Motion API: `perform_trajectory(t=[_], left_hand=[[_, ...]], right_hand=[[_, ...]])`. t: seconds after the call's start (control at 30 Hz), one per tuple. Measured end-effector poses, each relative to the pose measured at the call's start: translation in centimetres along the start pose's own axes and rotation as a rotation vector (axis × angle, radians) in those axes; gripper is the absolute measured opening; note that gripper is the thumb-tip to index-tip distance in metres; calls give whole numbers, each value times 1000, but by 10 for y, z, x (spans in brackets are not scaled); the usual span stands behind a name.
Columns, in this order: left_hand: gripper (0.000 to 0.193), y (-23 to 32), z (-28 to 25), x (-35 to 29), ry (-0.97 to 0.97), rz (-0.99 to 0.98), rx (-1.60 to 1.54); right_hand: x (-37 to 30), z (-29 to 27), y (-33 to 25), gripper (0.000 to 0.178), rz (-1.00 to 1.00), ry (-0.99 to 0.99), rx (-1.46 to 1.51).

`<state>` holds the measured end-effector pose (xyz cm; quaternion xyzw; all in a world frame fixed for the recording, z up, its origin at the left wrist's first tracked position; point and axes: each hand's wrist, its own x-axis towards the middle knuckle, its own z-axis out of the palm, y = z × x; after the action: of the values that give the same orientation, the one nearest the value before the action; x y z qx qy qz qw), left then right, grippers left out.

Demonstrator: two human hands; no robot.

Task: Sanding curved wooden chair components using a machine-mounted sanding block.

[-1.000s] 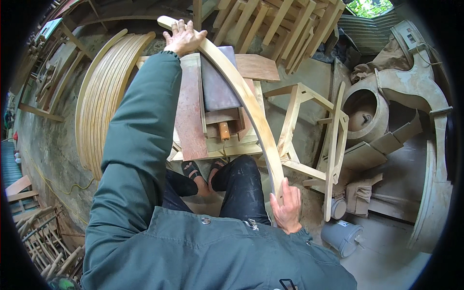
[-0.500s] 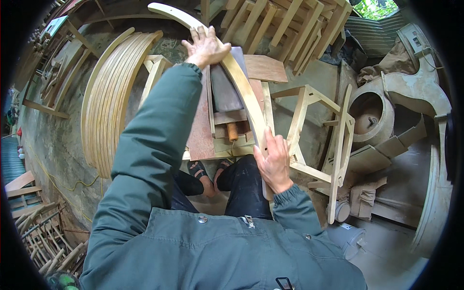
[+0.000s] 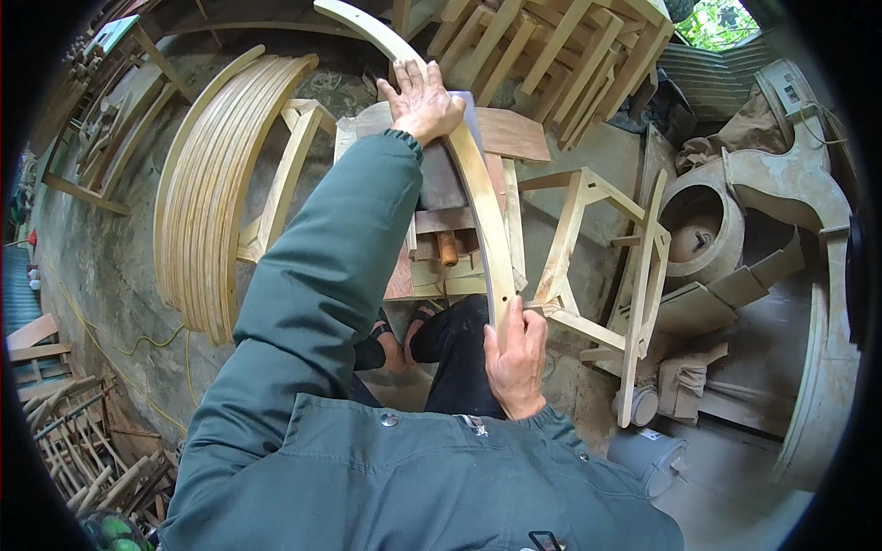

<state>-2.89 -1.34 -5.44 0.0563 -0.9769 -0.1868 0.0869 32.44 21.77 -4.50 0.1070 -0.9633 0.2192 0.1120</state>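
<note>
A long, curved wooden slat (image 3: pixel 485 202) with a small dark hole near its close end lies across a grey, flat-topped bench surface (image 3: pixel 443 184). My left hand (image 3: pixel 424 103) presses on the slat's upper stretch, palm down with fingers spread. Close to my body, my right hand (image 3: pixel 517 363) is closed round the slat's near end, its index finger pointing along the wood. An orange-brown wooden handle (image 3: pixel 447 248) sticks out below the grey surface, toward my legs. The slat's far tip extends past the bench.
A stack of curved slats (image 3: pixel 216 188) leans on a wooden frame (image 3: pixel 292 184) at left. On the right stand another wooden frame (image 3: pixel 560 248) and a large dusty machine (image 3: pixel 703 220). Stacked frames (image 3: pixel 551 55) fill the back; a grey bucket (image 3: pixel 648 459) sits at lower right.
The slat has slid toward me, and my right hand has come nearer my body with it. My left hand has shifted right and slightly nearer in the view, still spread on the wood.
</note>
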Motion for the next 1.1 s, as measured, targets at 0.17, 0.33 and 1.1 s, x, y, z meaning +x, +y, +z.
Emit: perform_trajectory(t=[0.17,0.33,1.1], left_hand=[[88,-25,2,41,95,-53,47],[84,-58,6,80,153,-64,55],[70,-175,-8,-235,570,-210,-574]], right_hand=[[53,19,5,64,-52,19,-59],[97,38,1,62,-92,-5,-29],[276,103,-15,55,-231,5,34]])
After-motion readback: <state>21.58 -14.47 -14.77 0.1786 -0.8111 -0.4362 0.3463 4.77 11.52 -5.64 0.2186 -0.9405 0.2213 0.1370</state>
